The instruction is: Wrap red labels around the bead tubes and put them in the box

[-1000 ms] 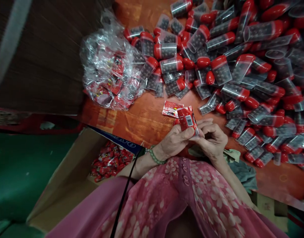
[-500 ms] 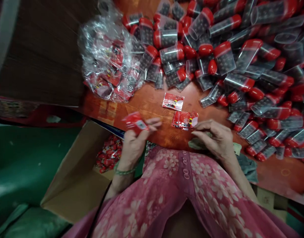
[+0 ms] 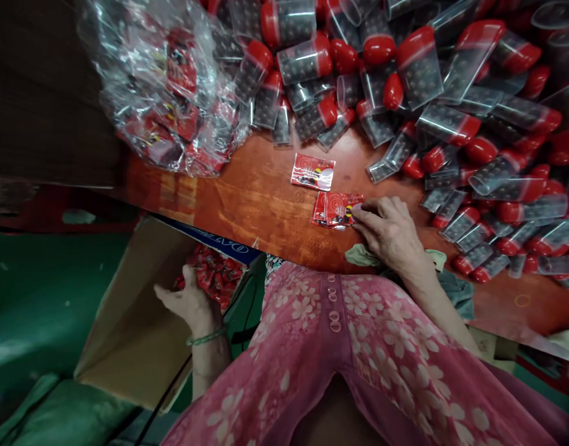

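Note:
My left hand, with a green bangle at the wrist, is over the open cardboard box; its fingers are apart and nothing shows in them. Inside the box lie many small red packets. On the wooden table, my right hand has its fingertips pressed on the right end of a red printed card that lies on top of another. A second red packet lies flat just behind these cards, touched by neither hand.
A heap of clear tubes with red caps covers the back and right of the table. A clear plastic bag with red packets stands at the back left. Grey-green cloth lies by my right forearm, near the table's edge.
My left hand has moved left and down from the table edge to the box, and the red packet it held is gone from its fingers. The view has shifted nearer. My right hand stays at the cards.

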